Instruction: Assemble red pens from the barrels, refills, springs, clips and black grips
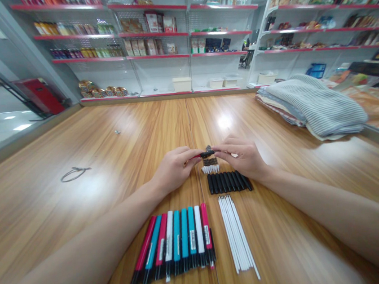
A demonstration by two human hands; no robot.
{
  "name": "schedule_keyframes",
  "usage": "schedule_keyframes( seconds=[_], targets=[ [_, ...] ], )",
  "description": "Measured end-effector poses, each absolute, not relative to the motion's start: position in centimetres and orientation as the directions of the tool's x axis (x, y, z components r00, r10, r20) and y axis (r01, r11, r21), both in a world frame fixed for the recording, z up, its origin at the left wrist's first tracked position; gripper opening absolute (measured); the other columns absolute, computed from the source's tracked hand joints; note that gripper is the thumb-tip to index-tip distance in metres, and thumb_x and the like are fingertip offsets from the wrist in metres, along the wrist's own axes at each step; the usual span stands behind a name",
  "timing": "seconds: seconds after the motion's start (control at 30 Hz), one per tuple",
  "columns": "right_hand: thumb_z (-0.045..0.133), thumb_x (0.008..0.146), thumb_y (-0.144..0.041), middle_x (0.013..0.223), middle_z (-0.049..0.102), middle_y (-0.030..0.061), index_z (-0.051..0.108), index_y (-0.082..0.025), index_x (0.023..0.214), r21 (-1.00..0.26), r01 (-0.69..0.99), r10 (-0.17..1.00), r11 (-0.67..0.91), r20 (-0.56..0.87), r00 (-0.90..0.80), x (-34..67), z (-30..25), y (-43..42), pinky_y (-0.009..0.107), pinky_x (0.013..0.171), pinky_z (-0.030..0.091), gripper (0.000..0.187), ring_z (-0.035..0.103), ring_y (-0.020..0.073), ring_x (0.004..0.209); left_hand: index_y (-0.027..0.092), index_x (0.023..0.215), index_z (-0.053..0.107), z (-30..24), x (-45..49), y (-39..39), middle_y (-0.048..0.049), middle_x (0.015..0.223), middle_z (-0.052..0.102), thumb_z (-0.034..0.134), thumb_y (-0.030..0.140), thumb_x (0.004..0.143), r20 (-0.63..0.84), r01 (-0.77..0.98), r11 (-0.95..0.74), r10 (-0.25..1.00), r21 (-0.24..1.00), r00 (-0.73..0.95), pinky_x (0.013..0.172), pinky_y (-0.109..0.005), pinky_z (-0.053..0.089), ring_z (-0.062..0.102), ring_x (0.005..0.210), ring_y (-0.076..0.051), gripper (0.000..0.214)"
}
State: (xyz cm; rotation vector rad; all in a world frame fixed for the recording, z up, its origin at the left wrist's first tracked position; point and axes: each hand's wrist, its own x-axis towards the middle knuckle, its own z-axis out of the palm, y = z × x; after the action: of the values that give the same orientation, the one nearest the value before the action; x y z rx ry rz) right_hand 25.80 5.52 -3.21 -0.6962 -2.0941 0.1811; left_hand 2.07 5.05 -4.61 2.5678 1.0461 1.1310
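Observation:
My left hand (178, 166) and my right hand (241, 157) meet near the table's middle, both pinching a slim pen part (207, 154) with a red end on the left and black on the right. Under and just below the fingers lie small dark springs (210, 161) and a row of little white pieces (210, 169). Several black tubular pen grips (229, 182) are lined up closer to me. Thin white pen refills (237, 234) lie below those. To their left, red, blue and white pen barrels (177, 240) with black clip ends form a row.
A wood-grain table (138, 165) spans the view. A looped dark cord (74, 173) and a tiny metallic item (117, 132) lie on the left. Folded grey cloths (317, 106) are stacked at the right, beside packaged goods (364, 101). Stocked shelves (154, 32) stand behind.

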Motion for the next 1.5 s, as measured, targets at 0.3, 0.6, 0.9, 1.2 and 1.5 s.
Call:
schedule_keyframes(
  seconds=[0.3, 0.6, 0.9, 1.2, 1.5],
  targets=[
    [0.063, 0.087, -0.025, 0.086, 0.071, 0.0057, 0.073, -0.023, 0.104, -0.327, 0.415, 0.510, 0.849, 0.711, -0.484, 25.6, -2.8, 5.2, 0.034, 0.073, 0.051, 0.019, 0.061, 0.0178, 0.079, 0.020, 0.109, 0.070, -4.2, 2.3, 4.7, -0.0072, 0.089, 0.069, 0.055, 0.037, 0.092, 0.613, 0.526, -0.734, 0.665, 0.429, 0.427, 0.077, -0.030, 0.047, 0.061, 0.083, -0.017, 0.029],
    [0.063, 0.088, -0.026, 0.085, 0.070, 0.0044, 0.074, -0.023, 0.100, -0.438, 0.506, 0.613, 0.743, 0.748, -0.255, 26.0, -2.8, 5.3, 0.033, 0.070, 0.048, 0.016, 0.062, 0.0170, 0.076, 0.011, 0.079, 0.070, -4.1, 1.3, 6.2, -0.0038, 0.058, 0.061, 0.050, 0.048, 0.090, 0.288, 0.127, -0.280, 0.956, 0.952, -0.048, 0.044, -0.021, 0.036, 0.049, 0.048, -0.010, 0.043],
    [0.063, 0.088, -0.030, 0.082, 0.072, 0.0029, 0.075, -0.022, 0.096, -0.444, 0.560, 0.668, 0.699, 0.686, -0.290, 26.2, -3.2, 5.7, 0.030, 0.069, 0.047, 0.016, 0.063, 0.0153, 0.073, 0.012, 0.077, 0.069, -3.7, 1.5, 5.6, -0.0045, 0.064, 0.064, 0.059, 0.037, 0.086, 0.311, 0.091, -0.309, 0.950, 0.947, -0.004, 0.048, -0.020, 0.038, 0.051, 0.052, -0.009, 0.028],
    [0.065, 0.086, -0.032, 0.088, 0.074, 0.0023, 0.066, -0.020, 0.104, -0.547, 0.554, 0.748, 0.628, 0.621, -0.234, 25.8, -3.5, 5.3, 0.023, 0.057, 0.047, 0.022, 0.067, 0.0141, 0.071, 0.012, 0.075, 0.070, -3.9, 1.3, 5.8, -0.0054, 0.065, 0.066, 0.057, 0.040, 0.086, 0.328, 0.146, -0.319, 0.944, 0.937, -0.042, 0.050, -0.020, 0.038, 0.051, 0.054, -0.010, 0.032],
    [0.065, 0.088, -0.029, 0.072, 0.067, 0.0026, 0.071, -0.018, 0.089, -0.274, 0.600, 0.561, 0.752, 0.743, -0.364, 26.3, -3.0, 5.6, 0.027, 0.062, 0.043, 0.013, 0.059, 0.0133, 0.065, 0.012, 0.072, 0.068, -3.8, 1.3, 5.8, -0.0045, 0.061, 0.063, 0.058, 0.038, 0.086, 0.341, 0.143, -0.331, 0.939, 0.933, -0.051, 0.050, -0.021, 0.037, 0.050, 0.053, -0.009, 0.031]
  ],
)
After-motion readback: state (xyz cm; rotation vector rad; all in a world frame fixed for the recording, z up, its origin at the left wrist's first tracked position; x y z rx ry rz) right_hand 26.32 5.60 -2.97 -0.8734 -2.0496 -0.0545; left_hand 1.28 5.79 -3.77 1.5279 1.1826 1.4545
